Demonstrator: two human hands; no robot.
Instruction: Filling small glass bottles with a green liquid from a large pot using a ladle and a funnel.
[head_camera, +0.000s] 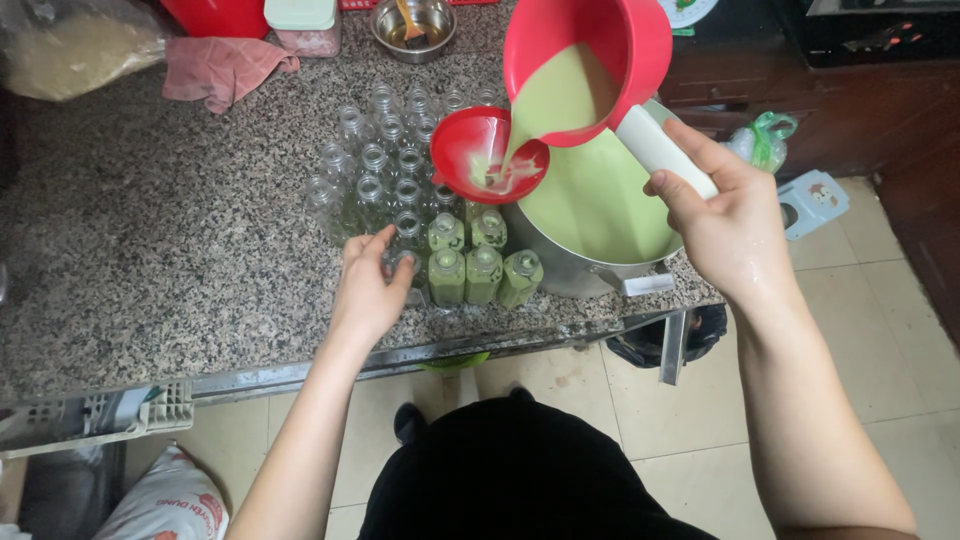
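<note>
My right hand grips the white handle of a red scoop pot, tilted so pale green liquid pours into a red funnel standing on a bottle. My left hand rests on the granite counter, fingers around a clear empty bottle at the front of the cluster. Several empty glass bottles stand behind it. Several bottles filled with green liquid stand in front of a large steel pot holding the same liquid.
A pink cloth, a steel bowl with a spoon and a plastic bag sit at the counter's back. A wooden cabinet stands right. Below lie tiled floor, a sack and a grey crate.
</note>
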